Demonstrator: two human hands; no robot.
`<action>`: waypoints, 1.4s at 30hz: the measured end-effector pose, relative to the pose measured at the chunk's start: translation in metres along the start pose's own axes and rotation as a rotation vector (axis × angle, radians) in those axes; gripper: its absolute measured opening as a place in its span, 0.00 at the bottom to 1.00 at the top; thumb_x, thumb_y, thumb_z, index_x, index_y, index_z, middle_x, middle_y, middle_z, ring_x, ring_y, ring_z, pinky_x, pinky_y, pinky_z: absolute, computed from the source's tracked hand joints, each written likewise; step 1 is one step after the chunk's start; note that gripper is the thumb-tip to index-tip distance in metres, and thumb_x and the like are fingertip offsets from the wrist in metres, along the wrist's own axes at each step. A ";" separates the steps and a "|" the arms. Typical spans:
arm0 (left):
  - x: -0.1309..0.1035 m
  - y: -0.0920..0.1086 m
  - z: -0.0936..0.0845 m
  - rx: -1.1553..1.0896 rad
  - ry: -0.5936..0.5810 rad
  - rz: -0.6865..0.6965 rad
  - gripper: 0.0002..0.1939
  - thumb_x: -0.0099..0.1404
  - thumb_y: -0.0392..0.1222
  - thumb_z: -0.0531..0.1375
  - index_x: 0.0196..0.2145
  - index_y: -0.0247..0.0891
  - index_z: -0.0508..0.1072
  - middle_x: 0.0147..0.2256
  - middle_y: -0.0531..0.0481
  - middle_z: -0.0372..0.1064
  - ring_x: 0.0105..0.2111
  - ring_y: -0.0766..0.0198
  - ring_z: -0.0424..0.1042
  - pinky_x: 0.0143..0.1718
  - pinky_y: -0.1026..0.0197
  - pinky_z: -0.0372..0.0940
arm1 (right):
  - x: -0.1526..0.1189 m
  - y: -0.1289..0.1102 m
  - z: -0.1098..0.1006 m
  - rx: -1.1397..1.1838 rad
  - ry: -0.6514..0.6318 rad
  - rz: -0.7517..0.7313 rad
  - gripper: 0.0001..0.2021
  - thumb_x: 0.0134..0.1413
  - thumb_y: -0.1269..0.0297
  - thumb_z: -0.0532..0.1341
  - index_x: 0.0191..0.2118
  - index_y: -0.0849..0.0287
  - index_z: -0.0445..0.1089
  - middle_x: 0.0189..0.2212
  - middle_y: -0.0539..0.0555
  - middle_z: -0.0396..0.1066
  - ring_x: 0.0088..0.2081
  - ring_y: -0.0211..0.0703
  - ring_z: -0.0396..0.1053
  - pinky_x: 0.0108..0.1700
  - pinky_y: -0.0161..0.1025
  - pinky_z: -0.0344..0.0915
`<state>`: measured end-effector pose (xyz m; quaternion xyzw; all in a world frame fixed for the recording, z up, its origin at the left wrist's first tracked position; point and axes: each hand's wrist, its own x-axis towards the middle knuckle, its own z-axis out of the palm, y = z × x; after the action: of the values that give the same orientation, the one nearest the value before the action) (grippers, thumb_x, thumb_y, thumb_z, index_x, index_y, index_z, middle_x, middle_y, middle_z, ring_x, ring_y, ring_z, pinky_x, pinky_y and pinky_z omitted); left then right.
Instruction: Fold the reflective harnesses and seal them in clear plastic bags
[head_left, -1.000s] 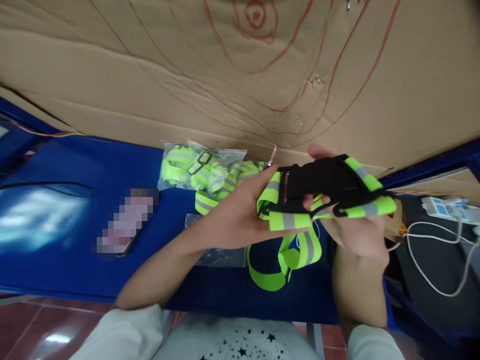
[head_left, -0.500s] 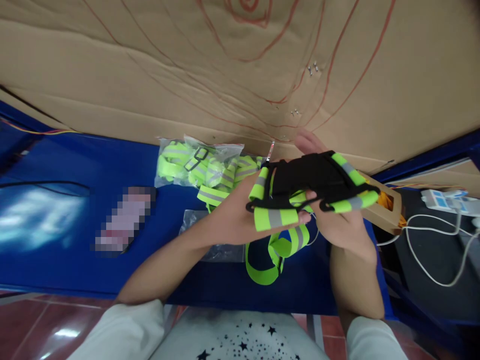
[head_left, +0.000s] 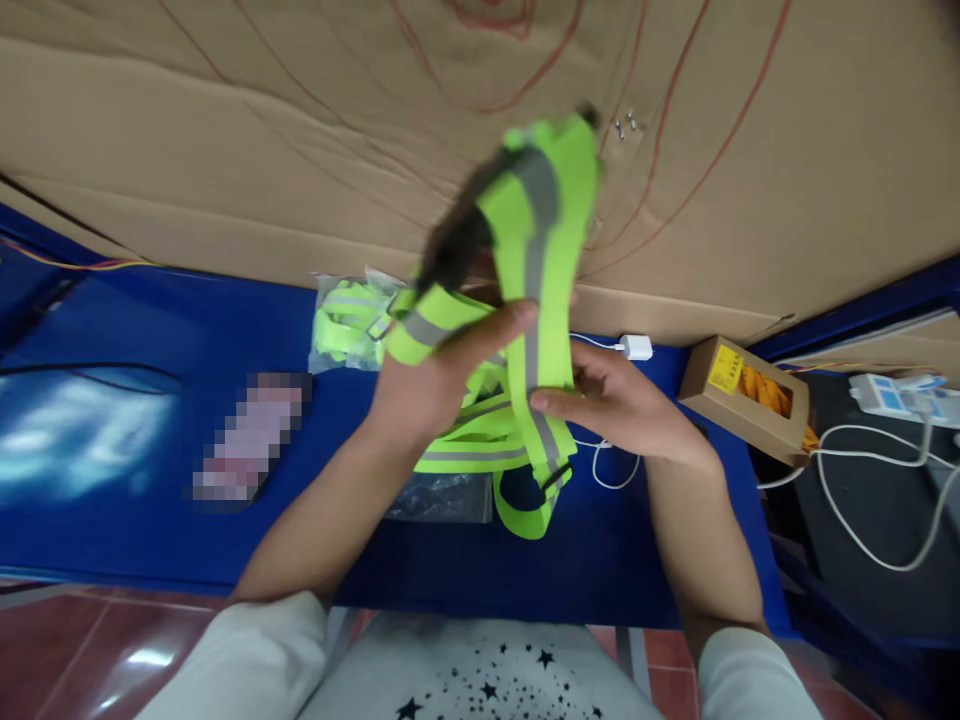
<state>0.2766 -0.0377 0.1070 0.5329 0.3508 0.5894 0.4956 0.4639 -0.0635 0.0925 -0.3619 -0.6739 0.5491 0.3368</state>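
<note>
Between my hands, above the blue table, is a neon-yellow reflective strap harness (head_left: 531, 290) with grey stripes and black parts, its upper end blurred. My left hand (head_left: 431, 385) grips the harness from the left, thumb lying across the strap. From the right, my right hand (head_left: 611, 395) pinches the same hanging strap between thumb and fingers. A black slider (head_left: 555, 480) sits low on that strap, and a loop dangles below it. More yellow straps show behind my left wrist; whether they belong to the held harness I cannot tell.
Bagged yellow straps (head_left: 345, 320) lie at the table's back. A clear plastic bag (head_left: 450, 500) is under my hands. A pixelated phone (head_left: 251, 440) lies left. On the right are a white charger (head_left: 636, 347), a cardboard box (head_left: 742, 400) and a power strip (head_left: 896, 400) with white cables.
The harness has swung from lying flat across my hands to standing upright, its black part now at upper left. My right hand has moved left and down and now pinches the strap.
</note>
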 end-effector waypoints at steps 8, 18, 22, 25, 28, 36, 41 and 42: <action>0.016 0.005 -0.011 -0.244 0.148 -0.028 0.05 0.66 0.45 0.67 0.40 0.46 0.77 0.43 0.53 0.81 0.43 0.54 0.81 0.43 0.54 0.79 | 0.004 0.007 0.012 -0.272 0.296 -0.122 0.29 0.62 0.44 0.65 0.61 0.53 0.63 0.61 0.59 0.67 0.61 0.50 0.66 0.63 0.50 0.65; 0.030 0.010 -0.033 -0.409 0.277 -0.006 0.06 0.73 0.35 0.59 0.46 0.36 0.75 0.50 0.47 0.79 0.50 0.58 0.77 0.58 0.51 0.73 | 0.005 0.027 0.055 -0.586 0.423 0.047 0.32 0.58 0.38 0.65 0.56 0.56 0.63 0.55 0.62 0.70 0.47 0.53 0.73 0.48 0.51 0.70; 0.030 0.017 -0.044 -0.429 0.229 0.006 0.11 0.77 0.33 0.54 0.48 0.28 0.75 0.47 0.48 0.78 0.48 0.63 0.77 0.62 0.54 0.68 | 0.013 0.039 0.055 -0.451 0.378 0.050 0.22 0.63 0.42 0.63 0.49 0.56 0.68 0.44 0.56 0.74 0.41 0.47 0.73 0.41 0.44 0.68; 0.038 0.019 -0.057 -0.418 0.293 0.020 0.11 0.77 0.32 0.53 0.48 0.28 0.74 0.44 0.48 0.77 0.50 0.64 0.75 0.64 0.55 0.66 | 0.014 0.035 0.046 -0.322 0.189 0.034 0.19 0.65 0.44 0.62 0.34 0.56 0.67 0.26 0.46 0.65 0.28 0.37 0.63 0.31 0.37 0.59; 0.051 0.017 -0.067 -0.411 0.444 0.049 0.06 0.75 0.30 0.55 0.43 0.33 0.73 0.40 0.48 0.76 0.50 0.62 0.75 0.63 0.56 0.67 | 0.011 0.021 0.032 -0.323 0.120 0.057 0.20 0.64 0.46 0.63 0.30 0.57 0.66 0.24 0.45 0.60 0.26 0.34 0.56 0.28 0.35 0.52; 0.057 0.009 -0.066 -0.339 0.458 0.052 0.07 0.75 0.34 0.55 0.39 0.42 0.71 0.39 0.54 0.77 0.52 0.62 0.73 0.64 0.52 0.66 | 0.004 0.011 0.010 -0.332 -0.094 0.165 0.19 0.63 0.48 0.65 0.29 0.58 0.68 0.24 0.44 0.59 0.27 0.33 0.56 0.28 0.34 0.52; 0.046 0.004 -0.046 -0.349 0.377 0.054 0.07 0.71 0.31 0.60 0.36 0.40 0.72 0.34 0.54 0.78 0.36 0.64 0.77 0.51 0.56 0.75 | 0.002 0.015 -0.003 -0.492 -0.121 0.149 0.18 0.67 0.48 0.61 0.33 0.57 0.73 0.25 0.47 0.69 0.28 0.37 0.67 0.32 0.35 0.59; 0.041 0.003 -0.039 -0.349 0.349 0.069 0.07 0.70 0.30 0.61 0.36 0.41 0.72 0.32 0.56 0.78 0.31 0.65 0.76 0.46 0.57 0.76 | -0.002 0.013 -0.006 -0.518 -0.101 0.123 0.18 0.67 0.48 0.61 0.33 0.57 0.74 0.26 0.49 0.71 0.30 0.38 0.70 0.33 0.35 0.61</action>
<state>0.2407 0.0050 0.1141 0.3411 0.3056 0.7406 0.4917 0.4717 -0.0604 0.0810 -0.4484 -0.7847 0.3949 0.1651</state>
